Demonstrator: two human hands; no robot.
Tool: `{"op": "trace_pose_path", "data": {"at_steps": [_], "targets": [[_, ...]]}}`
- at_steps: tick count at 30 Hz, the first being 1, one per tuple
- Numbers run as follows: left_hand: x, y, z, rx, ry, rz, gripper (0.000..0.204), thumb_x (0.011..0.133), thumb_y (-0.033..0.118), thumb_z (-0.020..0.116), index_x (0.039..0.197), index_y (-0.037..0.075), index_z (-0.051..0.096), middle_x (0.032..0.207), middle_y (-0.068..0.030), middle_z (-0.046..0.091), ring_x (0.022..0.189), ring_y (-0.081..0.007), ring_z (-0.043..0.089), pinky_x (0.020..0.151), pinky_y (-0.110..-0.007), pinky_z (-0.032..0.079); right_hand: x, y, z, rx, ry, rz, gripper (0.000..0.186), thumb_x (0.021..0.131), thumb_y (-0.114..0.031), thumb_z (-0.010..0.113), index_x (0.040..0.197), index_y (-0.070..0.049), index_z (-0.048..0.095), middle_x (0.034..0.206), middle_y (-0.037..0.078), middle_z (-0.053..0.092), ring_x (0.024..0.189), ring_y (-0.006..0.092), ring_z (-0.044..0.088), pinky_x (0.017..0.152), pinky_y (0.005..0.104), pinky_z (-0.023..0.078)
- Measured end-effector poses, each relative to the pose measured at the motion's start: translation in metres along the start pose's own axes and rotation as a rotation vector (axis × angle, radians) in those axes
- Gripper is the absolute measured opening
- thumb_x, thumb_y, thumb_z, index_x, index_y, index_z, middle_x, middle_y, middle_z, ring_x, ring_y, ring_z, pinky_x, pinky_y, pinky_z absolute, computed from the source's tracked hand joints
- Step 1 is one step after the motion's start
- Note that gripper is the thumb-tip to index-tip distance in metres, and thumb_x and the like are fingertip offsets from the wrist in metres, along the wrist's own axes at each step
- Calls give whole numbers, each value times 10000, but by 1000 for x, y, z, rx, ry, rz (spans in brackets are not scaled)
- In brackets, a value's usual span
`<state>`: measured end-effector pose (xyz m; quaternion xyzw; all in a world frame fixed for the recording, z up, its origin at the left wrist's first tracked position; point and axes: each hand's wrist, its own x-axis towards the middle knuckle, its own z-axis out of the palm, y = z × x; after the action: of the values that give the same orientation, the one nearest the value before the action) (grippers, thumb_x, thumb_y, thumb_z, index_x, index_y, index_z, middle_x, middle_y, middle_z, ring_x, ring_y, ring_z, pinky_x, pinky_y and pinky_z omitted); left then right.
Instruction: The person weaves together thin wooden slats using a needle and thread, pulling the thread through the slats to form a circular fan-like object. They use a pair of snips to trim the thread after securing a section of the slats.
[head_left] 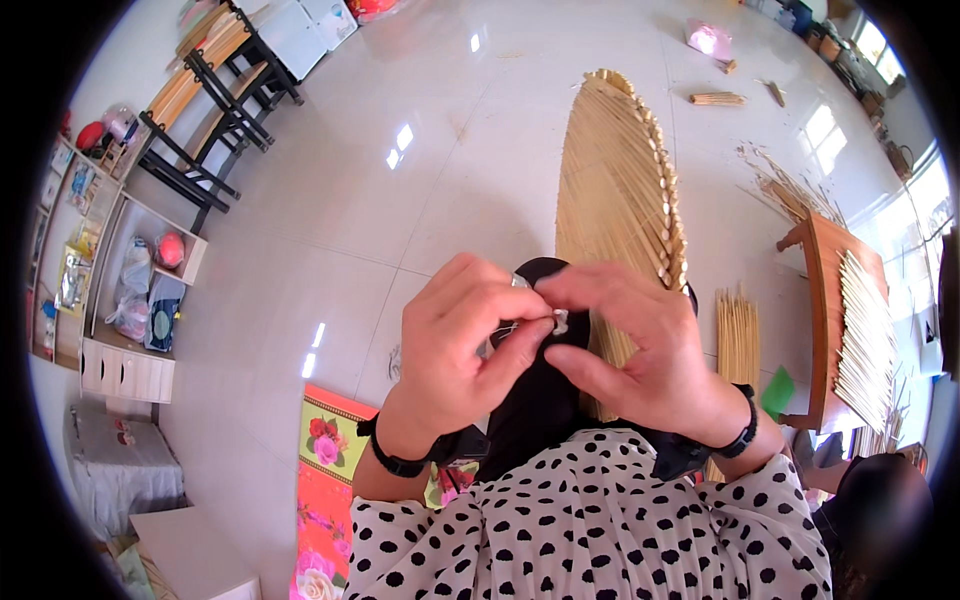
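My left hand (450, 345) is closed, its thumb and forefinger pinching a small whitish, shiny piece (561, 321) whose kind I cannot make out. Close on its right is my right hand (645, 335), thumb and fingers parted around that piece. Its fingertips come near the left hand's, and whether they touch is unclear. Both hands are over my dark-clothed lap (535, 400). From beneath the right hand a long panel of woven straw (610, 165) stretches away, with a row of pale knots (668, 190) along its right edge. Its near end is partly hidden.
On the right, a wooden stool-like stand (825, 300) carries a row of straw stalks (865, 340). A straw bundle (737, 330) lies beside it, and loose stalks (780, 190) lie beyond. Another person (885, 510) is at lower right. Shelves (140, 270) and benches (215, 110) are at left.
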<state>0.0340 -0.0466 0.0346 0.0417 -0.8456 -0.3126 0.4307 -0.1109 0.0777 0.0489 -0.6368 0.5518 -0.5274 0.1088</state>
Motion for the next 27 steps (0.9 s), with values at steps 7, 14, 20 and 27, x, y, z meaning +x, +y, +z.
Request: {"op": "trace_pose_path", "data": {"at_steps": [7,14,20,27], "targets": [[-6,11,-9,257,11,57,256,607,-24,774,785,90,628,764,-21,557,664,-223,527,612,-330,401,-18,7,-13,-93,-12,17,154,753,16,714,899,-31,699,701,83,636,646,270,615,627,339,508],[-28,-2,2,-719,31,-220,184,704,-66,748,826,25,643,883,-106,596,745,-167,585,655,-270,460,-37,1,-7,-66,-70,9,163,745,-2,740,899,-41,704,688,85,624,645,272,613,577,355,495],[-29,-4,35,-844,-82,-173,148,759,-70,701,882,-10,645,947,-133,607,857,-200,586,745,-298,469,-41,0,-2,-113,-66,-40,182,727,24,737,897,-15,686,713,92,631,688,268,642,586,333,516],[-30,-26,22,-887,267,-228,26,936,38,575,953,18,572,861,-116,598,609,-116,518,576,-215,423,-36,11,-28,-648,338,82,218,746,30,699,959,-10,671,894,133,679,775,295,655,689,360,537]]}}
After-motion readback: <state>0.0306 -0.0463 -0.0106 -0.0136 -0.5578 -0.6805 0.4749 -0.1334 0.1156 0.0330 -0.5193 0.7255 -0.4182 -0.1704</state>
